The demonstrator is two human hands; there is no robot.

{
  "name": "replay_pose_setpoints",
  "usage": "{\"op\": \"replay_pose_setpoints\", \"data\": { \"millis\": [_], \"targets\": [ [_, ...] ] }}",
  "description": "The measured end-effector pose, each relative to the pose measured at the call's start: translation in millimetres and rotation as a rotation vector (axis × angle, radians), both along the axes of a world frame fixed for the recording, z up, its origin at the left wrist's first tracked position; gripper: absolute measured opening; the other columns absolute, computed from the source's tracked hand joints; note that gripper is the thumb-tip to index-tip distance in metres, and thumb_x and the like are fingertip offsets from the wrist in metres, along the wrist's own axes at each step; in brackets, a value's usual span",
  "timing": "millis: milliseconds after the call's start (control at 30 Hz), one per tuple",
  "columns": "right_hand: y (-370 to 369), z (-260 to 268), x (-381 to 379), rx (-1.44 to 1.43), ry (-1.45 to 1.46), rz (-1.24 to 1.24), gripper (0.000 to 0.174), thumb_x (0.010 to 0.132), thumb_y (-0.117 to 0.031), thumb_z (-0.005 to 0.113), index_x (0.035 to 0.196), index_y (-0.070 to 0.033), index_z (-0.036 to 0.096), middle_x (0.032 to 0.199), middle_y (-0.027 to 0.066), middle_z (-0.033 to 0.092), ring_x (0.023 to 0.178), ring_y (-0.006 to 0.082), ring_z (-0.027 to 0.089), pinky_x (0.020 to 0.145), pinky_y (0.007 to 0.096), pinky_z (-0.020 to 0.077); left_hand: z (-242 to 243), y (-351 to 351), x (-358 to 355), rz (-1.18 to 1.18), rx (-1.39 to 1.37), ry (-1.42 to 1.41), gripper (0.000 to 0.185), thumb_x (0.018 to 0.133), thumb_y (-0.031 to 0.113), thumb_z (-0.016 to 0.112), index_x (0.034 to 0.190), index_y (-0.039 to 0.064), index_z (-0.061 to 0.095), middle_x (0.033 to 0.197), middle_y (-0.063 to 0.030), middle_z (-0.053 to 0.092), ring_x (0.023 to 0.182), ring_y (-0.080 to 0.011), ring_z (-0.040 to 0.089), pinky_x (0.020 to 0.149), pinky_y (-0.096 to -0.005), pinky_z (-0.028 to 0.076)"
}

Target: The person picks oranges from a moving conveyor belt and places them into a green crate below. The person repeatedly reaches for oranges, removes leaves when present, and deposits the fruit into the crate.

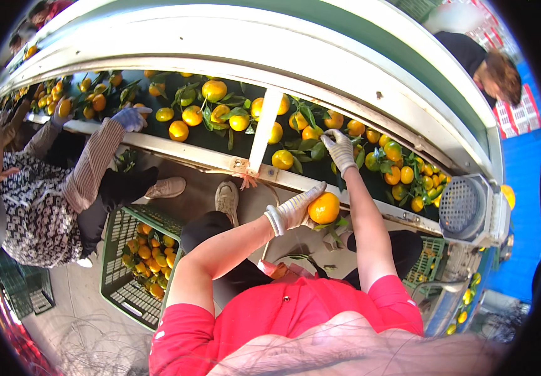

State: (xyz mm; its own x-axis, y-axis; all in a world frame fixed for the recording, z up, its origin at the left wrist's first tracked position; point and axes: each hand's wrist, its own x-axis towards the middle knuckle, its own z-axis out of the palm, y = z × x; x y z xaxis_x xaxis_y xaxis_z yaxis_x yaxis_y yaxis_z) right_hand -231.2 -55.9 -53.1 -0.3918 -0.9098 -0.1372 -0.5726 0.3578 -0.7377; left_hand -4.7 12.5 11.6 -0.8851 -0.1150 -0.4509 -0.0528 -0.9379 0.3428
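My left hand (pixel 294 209), in a striped knit glove, holds an orange mandarin (pixel 324 207) with leaves hanging below it, in front of the conveyor's near rail. Over the dark green conveyor belt (pixel 214 140), my gloved right hand (pixel 341 150) reaches in beside a leafy yellow-orange mandarin (pixel 312 133); its fingers are bent, and whether they grip anything cannot be told. Many mandarins with stems and green leaves lie along the belt. They bunch up at its right end, near a pile (pixel 406 175) of fruit. A single yellow mandarin (pixel 282 160) lies near the rail, left of my right hand.
A white metal post (pixel 265 131) crosses the belt opening. On the floor at left stands a green plastic crate (pixel 111 263) of mandarins. A co-worker's gloved hand (pixel 132 118) is over the belt at left. A round grated housing (pixel 463 209) sits at the right end. Another person (pixel 500 75) stands beyond.
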Motion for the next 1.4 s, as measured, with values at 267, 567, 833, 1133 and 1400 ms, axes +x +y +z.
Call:
{"op": "replay_pose_setpoints", "data": {
  "millis": [267, 567, 833, 1133, 1400],
  "targets": [
    [-26, 3, 34, -0.326, 0.152, 0.256, 0.011, 0.088, -0.015, 0.068, 0.093, -0.007, 0.071, 0.115, 0.0099, 0.065, 0.091, 0.0278, 0.067, 0.085, 0.0351, 0.0520, -18, -6, 6, 0.120, 0.108, -0.031, 0.057, 0.091, 0.066, 0.057, 0.118, 0.015, 0.060, 0.103, -0.0040, 0.070, 0.089, -0.0176, 0.071, 0.067, -0.0392, 0.059],
    [37, -19, -26, -0.113, -1.795, 0.106, 0.048, 0.085, -0.020, 0.075, 0.127, -0.003, 0.058, 0.123, 0.0120, 0.066, 0.111, 0.0264, 0.066, 0.095, 0.0434, 0.0576, -28, -16, 0, 0.267, 0.148, 0.015, 0.045, 0.095, 0.045, 0.064, 0.104, 0.001, 0.066, 0.092, -0.0121, 0.071, 0.082, -0.0229, 0.070, 0.078, -0.0368, 0.058],
    [89, 0, 6, -0.083, -1.277, 0.245, 0.049, 0.090, -0.025, 0.068, 0.131, -0.003, 0.053, 0.129, 0.0106, 0.062, 0.115, 0.0253, 0.062, 0.097, 0.0406, 0.0552, -13, -29, 22, 0.284, -0.219, 0.172, 0.085, 0.086, 0.021, 0.075, 0.154, 0.012, 0.026, 0.115, -0.0152, 0.064, 0.100, -0.0231, 0.066, 0.086, -0.0352, 0.057],
    [86, 7, -13, -0.098, -1.697, -0.371, 0.026, 0.097, -0.021, 0.065, 0.116, -0.005, 0.056, 0.108, 0.0122, 0.067, 0.090, 0.0239, 0.070, 0.070, 0.0375, 0.0646, -52, 12, 31, 0.244, 0.086, 0.060, 0.058, 0.092, 0.022, 0.070, 0.141, 0.005, 0.044, 0.114, -0.0188, 0.067, 0.099, -0.0296, 0.069, 0.084, -0.0437, 0.059],
    [117, 43, -40, -0.282, -1.083, -0.253, 0.048, 0.096, -0.029, 0.065, 0.136, -0.007, 0.052, 0.116, 0.0082, 0.064, 0.107, 0.0212, 0.063, 0.089, 0.0350, 0.0523, -53, 21, 15, 0.326, 0.163, 0.031, 0.047, 0.092, 0.035, 0.070, 0.127, 0.008, 0.056, 0.110, -0.0145, 0.069, 0.091, -0.0291, 0.069, 0.083, -0.0447, 0.058]
  ]
}}
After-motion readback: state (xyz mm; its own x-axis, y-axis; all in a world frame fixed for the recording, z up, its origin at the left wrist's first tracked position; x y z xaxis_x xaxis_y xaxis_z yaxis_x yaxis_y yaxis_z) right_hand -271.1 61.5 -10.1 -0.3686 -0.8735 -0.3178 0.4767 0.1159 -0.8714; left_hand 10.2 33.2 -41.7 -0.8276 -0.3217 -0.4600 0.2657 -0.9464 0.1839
